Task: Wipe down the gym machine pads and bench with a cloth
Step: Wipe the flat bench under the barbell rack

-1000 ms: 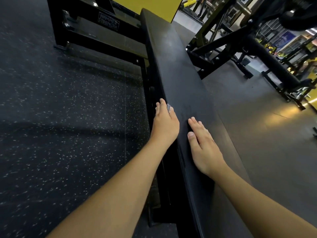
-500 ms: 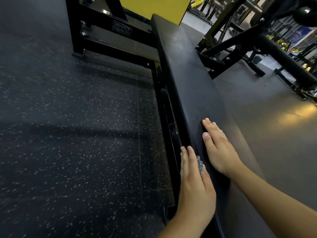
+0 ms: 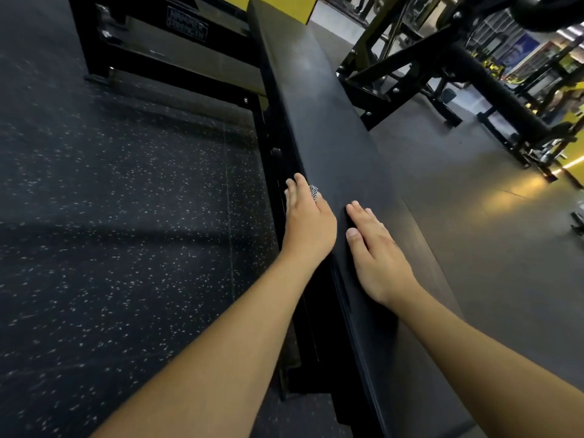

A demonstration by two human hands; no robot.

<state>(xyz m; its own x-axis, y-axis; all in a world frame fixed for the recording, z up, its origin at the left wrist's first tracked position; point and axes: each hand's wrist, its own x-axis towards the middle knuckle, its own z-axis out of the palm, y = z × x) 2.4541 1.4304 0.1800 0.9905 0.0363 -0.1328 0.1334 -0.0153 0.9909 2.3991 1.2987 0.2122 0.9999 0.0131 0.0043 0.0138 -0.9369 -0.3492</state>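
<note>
We look down on dark rubber flooring (image 3: pixel 110 216) flecked with pale specks, which fills the left of the view; a greyer stretch of floor (image 3: pixel 474 248) runs along the right. Across the middle, 1 long black bench pad (image 3: pixel 331 128) stretches away from us toward a yellow panel (image 3: pixel 284 3) at the top edge. Left of the pad we note its black steel frame (image 3: pixel 177 58), with a label plate whose lettering we cannot read cleanly. At upper right stands another black machine (image 3: pixel 442 64) with a thick padded roller (image 3: pixel 493 86). Our 2 bare forearms reach in from the bottom. Our right hand (image 3: pixel 376 254) lies flat on the pad's top surface near its left edge, fingers straight and close together, thumb alongside. Our left hand (image 3: pixel 308 222) presses against the pad's left side face, fingers extended and together, pointing away from us. Smallest of all, a scrap of checked cloth (image 3: pixel 313 191) shows between the left hand's fingers and the pad's edge; most of it is hidden under the hand, so we cannot tell how it is held.
</note>
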